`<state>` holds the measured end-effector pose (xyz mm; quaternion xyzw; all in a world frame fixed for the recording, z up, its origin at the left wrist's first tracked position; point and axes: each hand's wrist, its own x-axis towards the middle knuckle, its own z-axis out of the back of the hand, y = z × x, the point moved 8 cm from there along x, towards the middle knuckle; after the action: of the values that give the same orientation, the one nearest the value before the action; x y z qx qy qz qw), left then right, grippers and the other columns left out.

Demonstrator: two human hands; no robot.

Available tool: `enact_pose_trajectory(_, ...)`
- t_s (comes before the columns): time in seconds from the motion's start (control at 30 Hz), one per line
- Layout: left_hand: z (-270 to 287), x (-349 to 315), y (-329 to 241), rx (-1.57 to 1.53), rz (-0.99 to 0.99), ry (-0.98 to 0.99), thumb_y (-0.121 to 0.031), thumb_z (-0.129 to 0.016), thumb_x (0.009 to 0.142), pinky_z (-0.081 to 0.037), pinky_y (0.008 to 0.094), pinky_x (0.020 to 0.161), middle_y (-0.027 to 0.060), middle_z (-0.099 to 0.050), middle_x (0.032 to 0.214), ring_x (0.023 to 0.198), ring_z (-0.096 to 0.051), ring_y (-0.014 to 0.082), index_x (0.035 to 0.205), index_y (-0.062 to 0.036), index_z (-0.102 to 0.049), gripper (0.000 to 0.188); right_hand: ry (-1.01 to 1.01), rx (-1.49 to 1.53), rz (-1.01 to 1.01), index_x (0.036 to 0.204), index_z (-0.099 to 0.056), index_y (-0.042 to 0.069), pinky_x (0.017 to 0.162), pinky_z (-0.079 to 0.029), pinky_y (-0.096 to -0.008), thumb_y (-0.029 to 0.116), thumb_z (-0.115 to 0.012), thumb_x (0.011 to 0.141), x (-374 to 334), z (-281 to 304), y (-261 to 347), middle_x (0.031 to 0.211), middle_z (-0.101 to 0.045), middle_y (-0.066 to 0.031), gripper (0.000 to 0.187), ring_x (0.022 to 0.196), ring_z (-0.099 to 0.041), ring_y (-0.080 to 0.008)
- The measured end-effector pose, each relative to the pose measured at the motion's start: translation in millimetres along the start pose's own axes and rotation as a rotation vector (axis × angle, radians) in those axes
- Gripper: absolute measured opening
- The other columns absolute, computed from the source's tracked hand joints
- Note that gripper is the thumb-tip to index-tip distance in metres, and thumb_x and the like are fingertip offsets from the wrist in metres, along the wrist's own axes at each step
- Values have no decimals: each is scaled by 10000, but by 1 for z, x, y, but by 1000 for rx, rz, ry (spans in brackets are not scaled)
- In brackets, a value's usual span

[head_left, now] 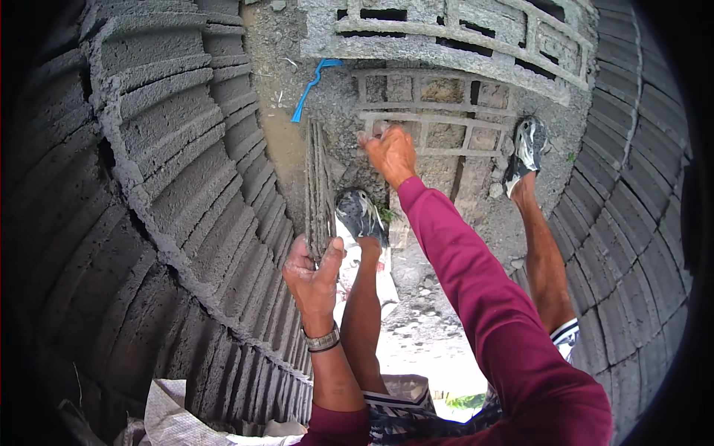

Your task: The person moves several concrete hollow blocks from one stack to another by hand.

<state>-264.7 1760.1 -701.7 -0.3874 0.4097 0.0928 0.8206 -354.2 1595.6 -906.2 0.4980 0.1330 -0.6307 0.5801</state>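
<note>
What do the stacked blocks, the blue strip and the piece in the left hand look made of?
Stacked blocks: likely concrete, matte and grainy with rough edges.
Blue strip: probably plastic, bright and smooth-looking.
Grey piece in the left hand: perhaps concrete too, dull and coarsely ridged.

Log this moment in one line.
left hand: grips grey ridged piece | right hand: at pale grid, contact unclear | blue strip: left of grid

My head view faced down
The wide fisheye sat on my head, close above my left grip [312, 276] and right grip [393, 154], taking in the ground [500, 224].
</note>
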Motion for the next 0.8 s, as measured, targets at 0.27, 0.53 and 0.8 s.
enact_pose_trajectory(0.27,-30,3,-10,60,-22,115,-134,-758,821,-417,220,576,-7,-616,749,651,-513,48,867,-1,-633,189,-166,114,-45,777,-694,-30,789,-518,-438,414,-808,661,93,2,11,894,-693,-246,473,874,-678,-377)
enact_pose_trajectory(0.53,-26,1,-14,51,-47,113,-122,-746,832,-397,220,559,-20,-595,737,641,-475,40,810,-18,-600,180,-34,-28,166,636,-624,28,808,-429,-445,459,-788,671,-35,76,32,674,-659,-138,463,803,-617,-321)
enact_pose_trajectory(0.8,-40,6,-16,51,-130,173,-161,-751,820,-416,255,553,56,-641,714,628,-542,71,744,-13,-547,263,-392,987,155,698,-542,55,508,-328,-254,183,-656,827,-130,300,-16,603,-496,-4,216,491,-407,-89)
